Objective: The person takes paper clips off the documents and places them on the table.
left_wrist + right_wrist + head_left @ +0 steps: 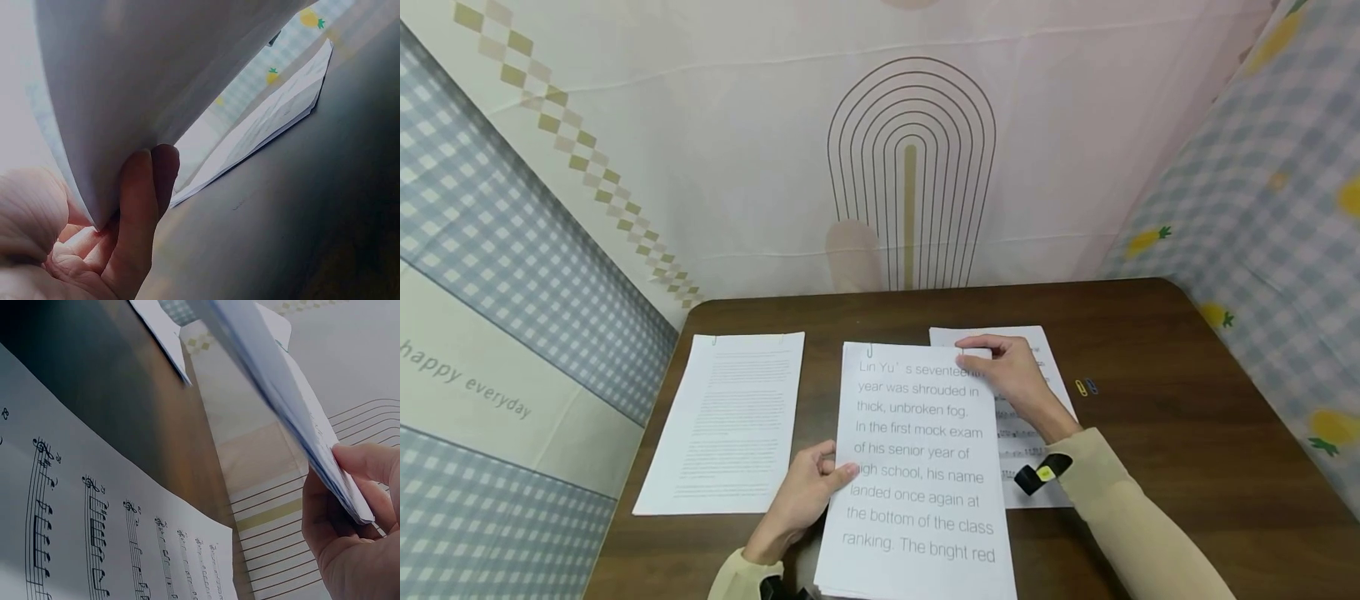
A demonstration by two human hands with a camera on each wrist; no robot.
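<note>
A stack of sheets (917,467) printed with large text is held up over the table, with a paper clip (870,350) on its top edge toward the left. My left hand (808,487) grips the stack's left edge, thumb on the printed face and fingers (139,206) behind it. At the top right corner, my right hand (1011,375) pinches the stack between thumb and fingers. The right wrist view shows the stack's edge (294,428) seen side-on, several sheets thick. Behind the stack lies sheet music (1030,475), partly hidden by it and the right forearm.
Another stack of finely printed pages (730,425), clipped at the top, lies on the left of the brown table (1165,467). A yellow paper clip (1081,387) and a blue paper clip (1092,386) sit right of the sheet music. Cloth hangs behind and beside the table.
</note>
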